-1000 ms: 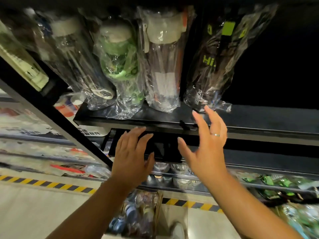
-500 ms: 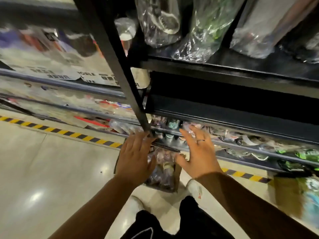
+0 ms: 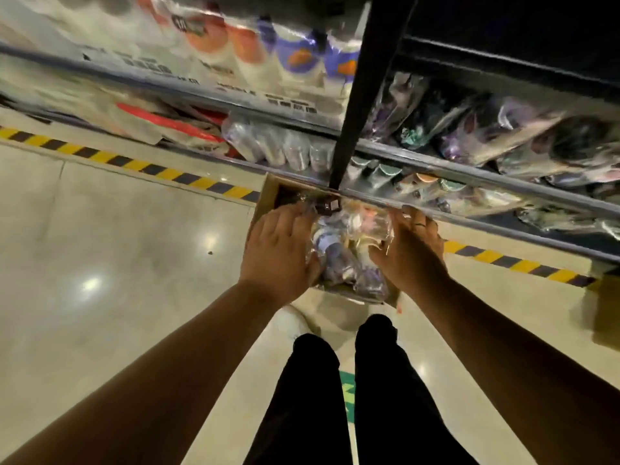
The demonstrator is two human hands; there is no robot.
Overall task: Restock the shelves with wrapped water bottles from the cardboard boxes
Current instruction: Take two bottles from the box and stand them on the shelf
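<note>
Pale glossy floor (image 3: 100,263). Shelves (image 3: 469,176) crammed with wrapped goods, and yellow-black hazard tape (image 3: 134,164) runs along their foot. Black upright post (image 3: 362,95) comes down over the far edge of the cardboard box (image 3: 268,193). The box sits on the floor, full of wrapped water bottles (image 3: 339,256). Left hand (image 3: 278,250): fingers straight, together, on the wrap. Right hand (image 3: 412,253): fingers slightly spread, touching it. Shelf labels too blurred to read.

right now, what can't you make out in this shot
Head view:
- Whether the left hand or right hand grips a wrapped bottle: fingertips blur into plastic.
- How many bottles the cardboard box holds: hands cover it.
- Shelf labels: motion-blurred.
- Brown object at right: cut off by the edge.
</note>
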